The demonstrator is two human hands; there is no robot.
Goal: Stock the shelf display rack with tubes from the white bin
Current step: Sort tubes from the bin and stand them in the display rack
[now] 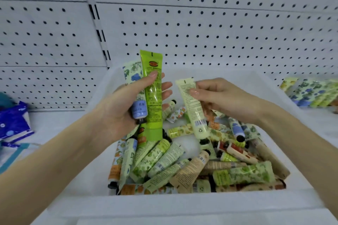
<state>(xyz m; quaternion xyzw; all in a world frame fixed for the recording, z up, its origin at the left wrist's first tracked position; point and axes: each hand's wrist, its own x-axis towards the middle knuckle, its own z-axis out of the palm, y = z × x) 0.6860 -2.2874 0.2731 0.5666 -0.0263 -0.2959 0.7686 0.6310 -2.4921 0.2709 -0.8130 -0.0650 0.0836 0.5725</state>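
Lime-green tube (152, 100) and a blue-floral tube (134, 75) stand upright together in the left hand (126, 104), fingers (167, 85) curled round both, above the far-left part of the white bin (182, 204). Right hand (223, 97) pinches a pale yellow tube (192, 107) near its crimped end, cap hanging down over the loose tubes (182, 166) piled in the bin. Bin sits on the shelf (60, 120) in front of the pegboard (219, 33); floral tubes (311, 93) lie on the shelf far right, blue packs (12, 122) far left.
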